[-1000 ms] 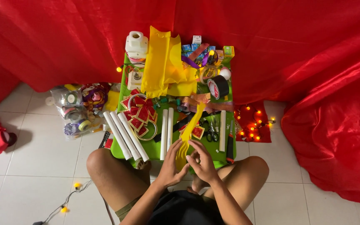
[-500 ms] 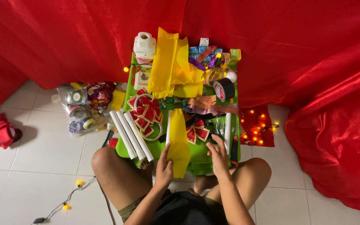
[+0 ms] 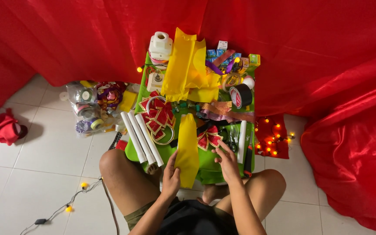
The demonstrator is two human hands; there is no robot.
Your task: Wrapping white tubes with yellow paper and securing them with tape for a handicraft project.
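Note:
I sit cross-legged before a low green table (image 3: pixel 166 152). My left hand (image 3: pixel 171 176) pinches the near end of a yellow paper strip (image 3: pixel 187 148) that lies flat, running away from me. My right hand (image 3: pixel 227 159) reaches over the table with fingers spread, close to a red and gold bow (image 3: pixel 208 136) and a pair of scissors (image 3: pixel 230 142), holding nothing. Three white paper rolls (image 3: pixel 141 138) lie left of the strip. A cluster of red bows on a ring (image 3: pixel 156 117) sits behind them.
Big yellow paper sheets (image 3: pixel 186 67), a black tape roll (image 3: pixel 240 95), a white bottle (image 3: pixel 160 45), small boxes and ribbons fill the far table. A bag of ribbon spools (image 3: pixel 94 106) lies left. Lit string lights (image 3: pixel 273 139) sit right. Red cloth (image 3: pixel 327 65) surrounds everything.
The yellow strip, bunched between both hands a second ago, now lies spread flat. My right hand let go of it and moved right toward the bow and scissors.

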